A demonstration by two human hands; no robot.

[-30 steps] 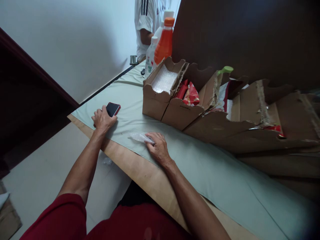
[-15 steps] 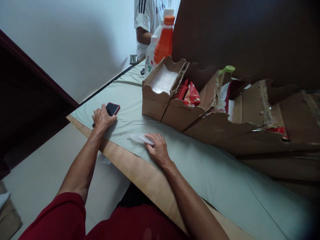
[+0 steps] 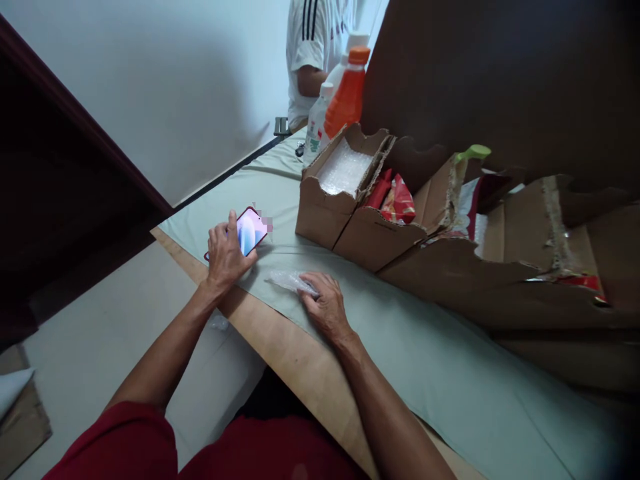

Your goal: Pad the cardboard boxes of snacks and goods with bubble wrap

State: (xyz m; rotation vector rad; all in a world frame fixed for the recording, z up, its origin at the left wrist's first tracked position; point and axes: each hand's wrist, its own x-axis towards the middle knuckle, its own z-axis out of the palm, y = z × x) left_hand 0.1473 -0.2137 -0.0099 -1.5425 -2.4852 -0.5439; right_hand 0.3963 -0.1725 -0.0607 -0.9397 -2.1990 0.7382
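My left hand (image 3: 227,250) grips a phone (image 3: 251,231) in a red case near the left end of the table, thumb along one edge and fingers at the other. The phone's screen is lit. Over the cloth nearer the middle, my right hand (image 3: 325,300) is closed on a piece of clear bubble wrap (image 3: 287,281), which sticks out to the left of the fingers. Whether anything lies inside the wrap, I cannot tell.
Cardboard boxes (image 3: 325,217) stand in a row on the green cloth (image 3: 430,340), holding bubble wrap sheets (image 3: 345,167) and red packets (image 3: 399,200). Behind them are an orange bottle (image 3: 346,97) and a clear bottle (image 3: 315,123). A person in a white shirt (image 3: 306,50) is at the far end.
The phone's screen has gone from dark to lit, and my left hand has shifted with it slightly. My right hand keeps hold of the bubble wrap. The whole view has shifted a little.
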